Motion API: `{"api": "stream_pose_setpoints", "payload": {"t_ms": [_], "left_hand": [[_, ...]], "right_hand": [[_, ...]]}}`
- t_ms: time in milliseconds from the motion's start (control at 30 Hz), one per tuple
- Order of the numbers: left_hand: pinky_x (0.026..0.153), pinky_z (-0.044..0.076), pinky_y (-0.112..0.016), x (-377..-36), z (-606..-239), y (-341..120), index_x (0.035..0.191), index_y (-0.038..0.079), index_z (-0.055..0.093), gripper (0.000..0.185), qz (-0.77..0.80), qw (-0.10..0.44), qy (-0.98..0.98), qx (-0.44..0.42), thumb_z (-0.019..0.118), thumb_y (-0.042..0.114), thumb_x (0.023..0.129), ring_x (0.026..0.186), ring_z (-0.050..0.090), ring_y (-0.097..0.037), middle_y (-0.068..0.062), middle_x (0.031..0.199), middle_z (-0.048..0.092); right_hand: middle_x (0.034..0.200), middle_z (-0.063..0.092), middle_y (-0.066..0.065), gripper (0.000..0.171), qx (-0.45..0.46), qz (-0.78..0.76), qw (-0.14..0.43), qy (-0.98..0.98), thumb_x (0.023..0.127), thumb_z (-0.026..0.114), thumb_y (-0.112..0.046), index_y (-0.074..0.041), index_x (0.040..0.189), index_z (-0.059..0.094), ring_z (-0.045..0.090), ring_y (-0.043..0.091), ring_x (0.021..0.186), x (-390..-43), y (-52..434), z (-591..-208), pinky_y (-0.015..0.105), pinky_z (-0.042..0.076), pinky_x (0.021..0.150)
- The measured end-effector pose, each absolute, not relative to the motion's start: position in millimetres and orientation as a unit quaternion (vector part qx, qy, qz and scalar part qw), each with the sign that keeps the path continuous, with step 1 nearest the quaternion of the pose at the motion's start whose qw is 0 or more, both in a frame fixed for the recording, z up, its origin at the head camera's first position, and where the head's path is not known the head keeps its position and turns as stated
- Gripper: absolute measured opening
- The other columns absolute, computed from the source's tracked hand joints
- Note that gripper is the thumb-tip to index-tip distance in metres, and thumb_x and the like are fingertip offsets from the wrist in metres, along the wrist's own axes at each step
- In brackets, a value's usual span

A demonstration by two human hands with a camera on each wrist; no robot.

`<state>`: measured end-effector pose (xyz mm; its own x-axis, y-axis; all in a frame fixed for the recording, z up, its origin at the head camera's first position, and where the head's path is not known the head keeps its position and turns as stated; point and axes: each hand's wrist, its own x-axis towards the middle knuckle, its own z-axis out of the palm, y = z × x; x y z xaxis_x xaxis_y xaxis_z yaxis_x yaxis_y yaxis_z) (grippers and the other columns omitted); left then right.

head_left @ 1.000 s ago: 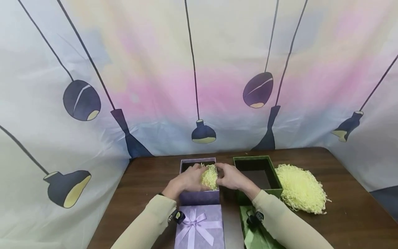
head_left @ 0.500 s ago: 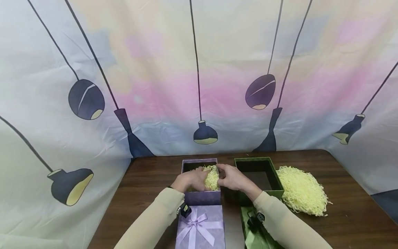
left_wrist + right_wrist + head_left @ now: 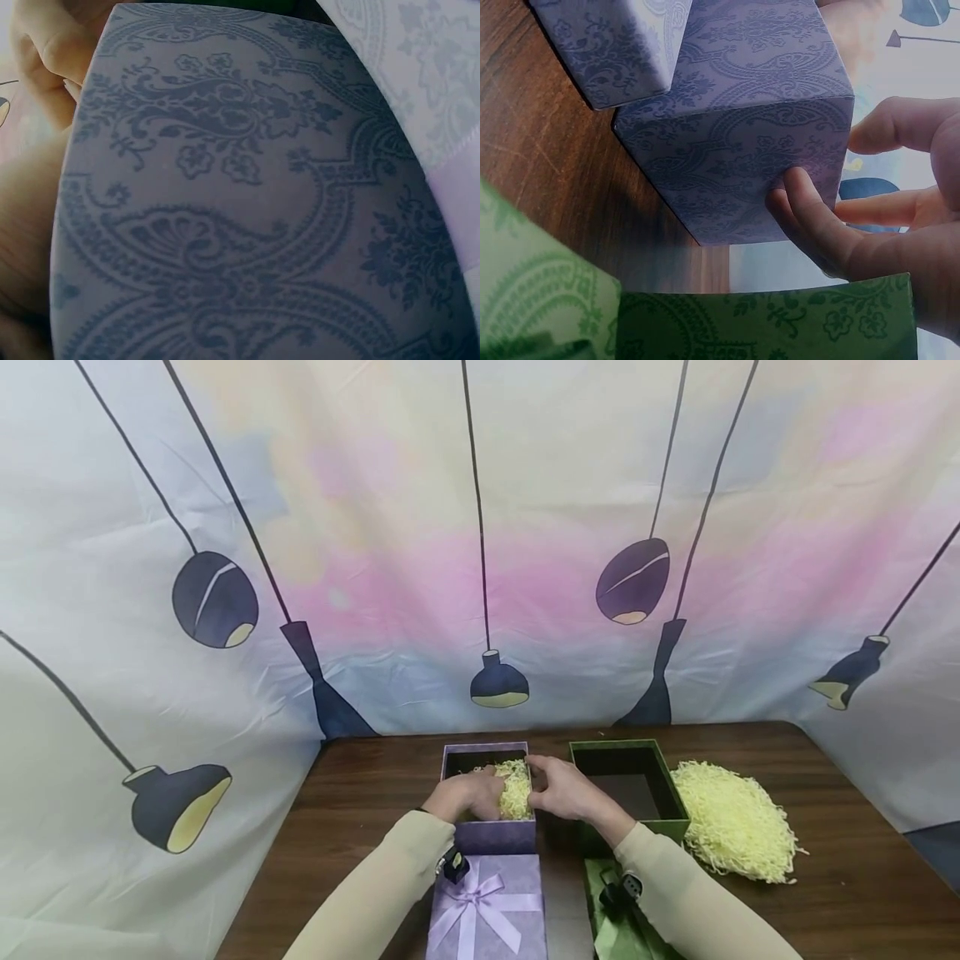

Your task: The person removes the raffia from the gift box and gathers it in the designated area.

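A green box [image 3: 628, 777] stands open on the brown table [image 3: 360, 785]; right of it, touching, a paper-shred heap [image 3: 738, 822]. Nearer, a purple lid [image 3: 487, 906]. Behind, a lamp-print curtain [image 3: 480, 527].

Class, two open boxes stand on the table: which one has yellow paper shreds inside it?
The purple box, on the left, holds shreds, with both hands at it. The green box shows only a dark inside; its shred pile lies outside, beside it.
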<state>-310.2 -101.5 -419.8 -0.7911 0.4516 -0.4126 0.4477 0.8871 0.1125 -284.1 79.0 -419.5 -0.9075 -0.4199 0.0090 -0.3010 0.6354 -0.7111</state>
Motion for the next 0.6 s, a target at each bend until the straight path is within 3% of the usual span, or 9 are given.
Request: {"api": "stream_pose_setpoints", "payload": {"t_ms": [133,267,433,600], "left_hand": [[0.071,0.044,-0.029,-310.2,-420.4,-101.2,0.065,0.014,0.056,0.020,0.005,0.231,0.947,0.225,0.066,0.014,0.083,0.100,0.063,-0.022,-0.019,0.154,0.034],[0.063,0.042,-0.029,-310.5,-420.4,-100.9,0.062,0.014,0.054,0.025,0.001,0.239,0.946,0.219,0.064,0.014,0.085,0.069,0.059,-0.018,-0.019,0.156,0.030],[0.070,0.047,-0.032,-310.7,-422.0,-100.3,0.077,0.013,0.065,0.008,-0.006,0.223,0.949,0.223,0.067,0.018,0.083,0.080,0.056,-0.019,-0.019,0.151,0.038],[0.077,0.051,-0.036,-310.4,-425.2,-100.7,0.087,0.013,0.069,0.012,-0.016,0.211,0.951,0.225,0.070,0.022,0.080,0.093,0.059,-0.026,-0.017,0.144,0.044]], "right_hand": [[0.117,0.066,0.014,0.069,-0.196,-0.377,0.081,0.902,0.077,0.064,-0.004,0.004,0.142,0.044,0.065,0.015,0.090,-284.7,78.0,-420.0,0.029,0.048,0.065],[0.112,0.067,0.011,0.069,-0.191,-0.379,0.083,0.902,0.076,0.065,-0.004,0.003,0.142,0.045,0.064,0.015,0.090,-285.1,77.8,-419.9,0.028,0.048,0.065],[0.109,0.068,0.011,0.069,-0.190,-0.381,0.077,0.902,0.076,0.065,-0.004,0.004,0.142,0.045,0.065,0.015,0.089,-285.2,78.0,-420.0,0.028,0.049,0.065],[0.107,0.068,0.011,0.069,-0.191,-0.376,0.070,0.904,0.075,0.065,-0.004,0.005,0.141,0.046,0.064,0.015,0.089,-283.6,77.7,-421.2,0.028,0.049,0.066]]}}
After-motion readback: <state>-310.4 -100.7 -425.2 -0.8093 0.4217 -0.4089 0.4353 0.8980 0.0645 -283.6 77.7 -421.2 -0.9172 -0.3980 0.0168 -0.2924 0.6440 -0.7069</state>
